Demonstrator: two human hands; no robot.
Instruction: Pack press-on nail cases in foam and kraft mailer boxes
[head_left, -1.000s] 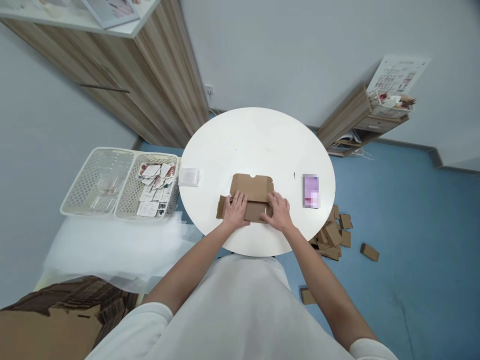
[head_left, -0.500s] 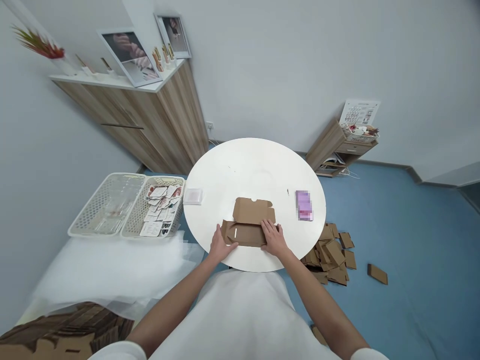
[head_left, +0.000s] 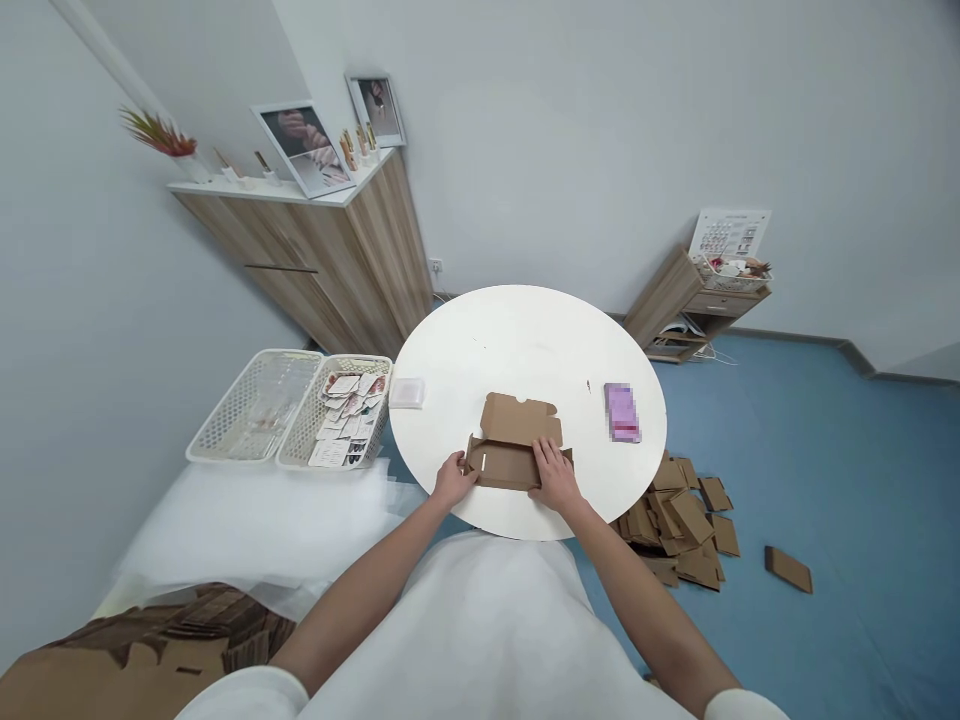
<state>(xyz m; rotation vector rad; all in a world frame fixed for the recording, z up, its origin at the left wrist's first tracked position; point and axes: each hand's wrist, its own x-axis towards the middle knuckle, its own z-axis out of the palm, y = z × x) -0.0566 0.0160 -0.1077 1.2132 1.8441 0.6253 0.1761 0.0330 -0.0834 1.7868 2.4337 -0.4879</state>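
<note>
A brown cardboard box (head_left: 510,465), partly folded, lies on the white oval table (head_left: 517,330) near its front edge. Its lid panel with small flaps spreads flat toward the far side. My left hand (head_left: 454,480) grips the box's left end, where the side wall stands up, thumb at the near corner. Over the right part of the box rests my right hand (head_left: 555,476), fingers stretched across the inside and thumb at the near edge.
On the table are a purple pack (head_left: 622,412), blurred, and a small clear stack (head_left: 407,392). White baskets (head_left: 281,460) hold clear pieces and printed cards at left. Cardboard boxes (head_left: 686,520) pile on the floor at right; flat cardboard (head_left: 112,680) lies lower left.
My left hand has closed on the left end of the box, and that side wall now stands up. My right hand stays on the right part. The view has shifted slightly.
</note>
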